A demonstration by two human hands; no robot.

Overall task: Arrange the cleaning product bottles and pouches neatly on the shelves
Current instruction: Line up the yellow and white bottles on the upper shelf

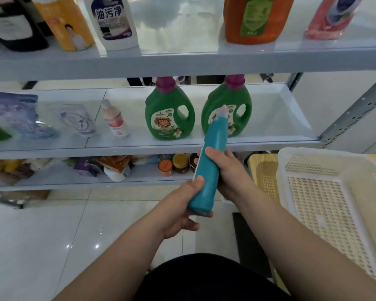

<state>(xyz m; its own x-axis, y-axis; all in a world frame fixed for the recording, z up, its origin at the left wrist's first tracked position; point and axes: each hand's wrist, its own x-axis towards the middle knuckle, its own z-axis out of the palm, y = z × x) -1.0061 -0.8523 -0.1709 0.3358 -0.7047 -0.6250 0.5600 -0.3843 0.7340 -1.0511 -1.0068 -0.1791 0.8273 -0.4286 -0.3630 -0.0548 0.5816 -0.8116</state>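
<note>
**Before the middle shelf: both hands clamped on a teal bottle**

Out in front of the middle shelf (269,135), a slim teal bottle (206,170) is held in the air and rests on no shelf. It is tilted, base toward the person and pale pink cap pointing up and away. In this view the cap overlaps the right green jug (217,98).

Left hand (182,209): grips the bottle near its base. The thumb lies across the top face and the fingers are curled underneath. Closed firmly round it.

Right hand (224,170): grips the bottle's mid-section. The thumb is over the front and the fingers wrap behind, their tips showing at the bottle's far edge. Also closed round it.

Middle shelf: the left green jug (169,114) stands upright beside the right one, both with purple caps. Left of them are a small white bottle (115,120) and then two pouches, a pale one (78,120) and a purple one (15,114), both blurred.

Top shelf (182,59): dark bottle (13,27), yellow bottle (67,25) and white bottle (113,22) are grouped at the left. An orange bottle (252,18) and a pink container (332,16) stand at the right.

A white lattice basket (326,192) sits at the person's right.
</note>
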